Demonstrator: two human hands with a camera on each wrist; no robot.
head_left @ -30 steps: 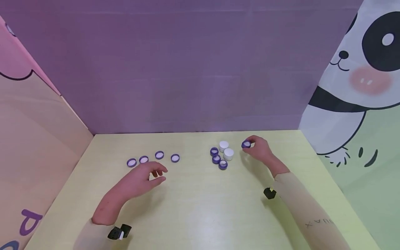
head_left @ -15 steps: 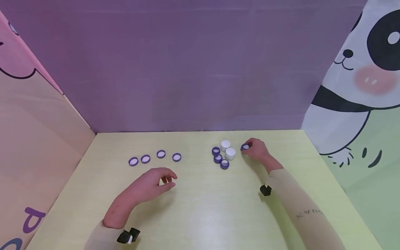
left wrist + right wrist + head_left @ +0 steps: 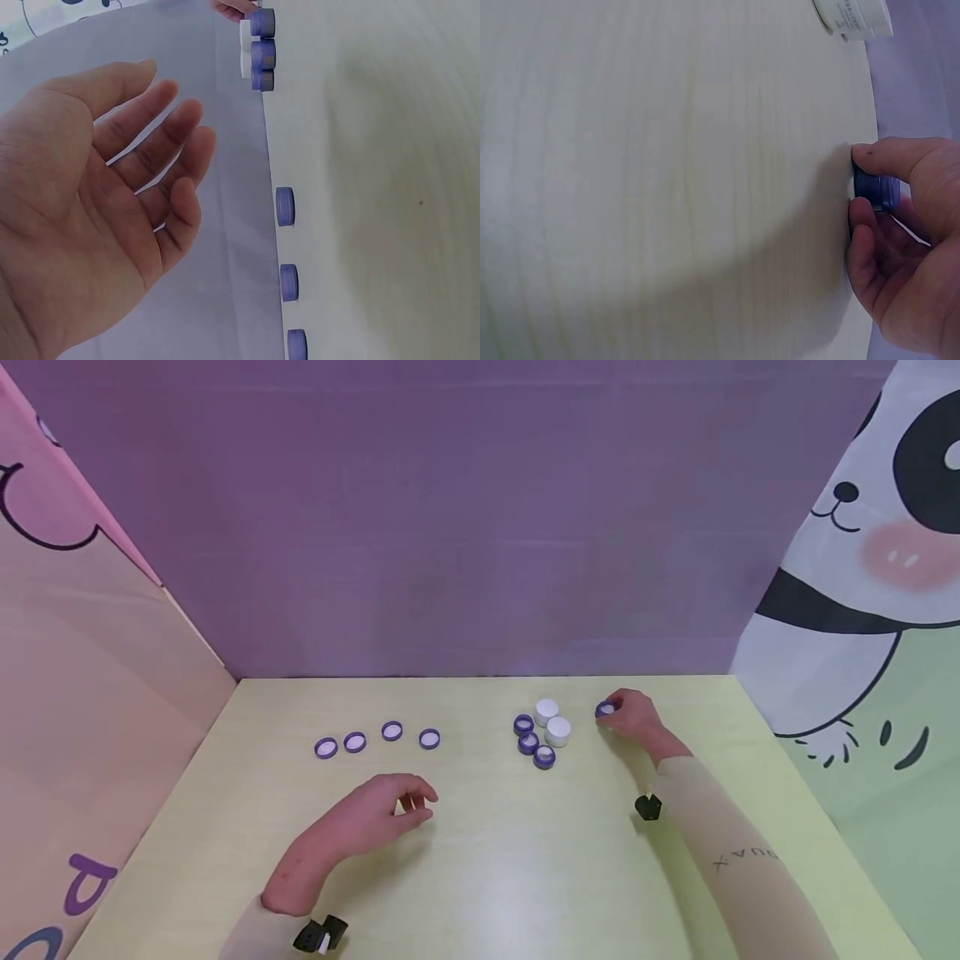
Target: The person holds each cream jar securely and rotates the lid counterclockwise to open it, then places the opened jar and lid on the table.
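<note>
Nearest, the left hand point(image 3: 375, 817) hovers over the yellow tabletop point(image 3: 487, 877), its fingers point(image 3: 161, 124) loosely spread and holding nothing. Just beyond it lies a row of four purple lids point(image 3: 377, 737), open side up and spaced apart. To the right, further back, sits a cluster: three purple jars point(image 3: 531, 741) and two white jars point(image 3: 552, 722), close together. Right of the cluster, the right hand point(image 3: 633, 717) rests on the tabletop and pinches a small purple jar point(image 3: 605, 710) between thumb and fingers point(image 3: 864, 225); the jar sits at the tabletop, near the cluster but apart from it. Behind everything stands a purple wall point(image 3: 480, 527), with a panda panel point(image 3: 862, 568) on the right.
</note>
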